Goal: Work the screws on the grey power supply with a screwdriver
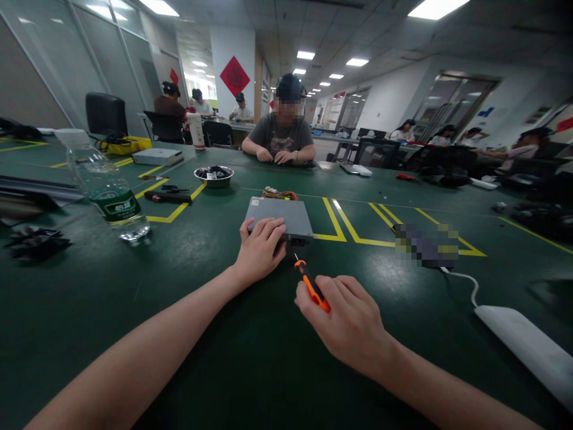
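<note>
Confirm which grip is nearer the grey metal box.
Left. The left grip rests on the grey metal box at its near edge; the right grip is apart from it, lower right in view, holding an orange-and-black screwdriver pointed toward the box.

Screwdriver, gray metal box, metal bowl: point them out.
Screwdriver [312, 285]: head view, on its handle.
Gray metal box [290, 215]: head view, on its top panel.
Metal bowl [215, 183]: head view, on its outer wall.

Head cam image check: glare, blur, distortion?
Head view: ceiling lights blown out, glare on the table; bottle leans, probably wide-angle distortion; pixel blocks mask a dark item; screwdriver and box fairly sharp.
</note>
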### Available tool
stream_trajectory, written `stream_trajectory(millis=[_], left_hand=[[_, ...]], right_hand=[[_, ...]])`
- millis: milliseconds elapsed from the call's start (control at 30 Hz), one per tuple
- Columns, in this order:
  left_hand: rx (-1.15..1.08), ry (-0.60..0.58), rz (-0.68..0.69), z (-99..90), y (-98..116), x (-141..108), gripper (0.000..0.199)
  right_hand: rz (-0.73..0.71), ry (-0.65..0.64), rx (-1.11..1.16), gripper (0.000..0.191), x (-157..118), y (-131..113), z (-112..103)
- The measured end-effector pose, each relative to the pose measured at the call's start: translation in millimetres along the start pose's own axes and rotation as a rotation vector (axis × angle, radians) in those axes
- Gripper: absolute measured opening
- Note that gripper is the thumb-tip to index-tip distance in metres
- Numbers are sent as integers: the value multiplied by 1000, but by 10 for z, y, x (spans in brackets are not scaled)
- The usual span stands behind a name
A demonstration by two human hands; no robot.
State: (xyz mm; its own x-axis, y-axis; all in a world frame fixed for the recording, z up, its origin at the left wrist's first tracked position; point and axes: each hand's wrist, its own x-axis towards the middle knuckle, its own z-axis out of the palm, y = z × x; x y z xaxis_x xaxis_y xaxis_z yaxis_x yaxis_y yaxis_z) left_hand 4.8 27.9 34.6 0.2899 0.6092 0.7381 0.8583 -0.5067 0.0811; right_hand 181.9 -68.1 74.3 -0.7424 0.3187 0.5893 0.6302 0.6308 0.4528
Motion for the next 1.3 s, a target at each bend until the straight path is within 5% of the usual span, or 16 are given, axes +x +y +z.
stream_trajectory(millis=[233, 467, 600, 1300], left_hand=[[3, -23, -7, -3, 18, 12, 24], [25, -29, -23, 3, 22, 22, 23], [21, -26, -19, -1, 27, 16, 21], [18, -26, -15, 7, 12, 14, 21]], right_hand=[[7, -87, -24, 30, -2, -159, -21], [125, -118, -94, 20, 1, -133, -61], [50, -186, -67, 30, -15, -235, -41], [96, -211, -53, 25, 21, -242, -58]])
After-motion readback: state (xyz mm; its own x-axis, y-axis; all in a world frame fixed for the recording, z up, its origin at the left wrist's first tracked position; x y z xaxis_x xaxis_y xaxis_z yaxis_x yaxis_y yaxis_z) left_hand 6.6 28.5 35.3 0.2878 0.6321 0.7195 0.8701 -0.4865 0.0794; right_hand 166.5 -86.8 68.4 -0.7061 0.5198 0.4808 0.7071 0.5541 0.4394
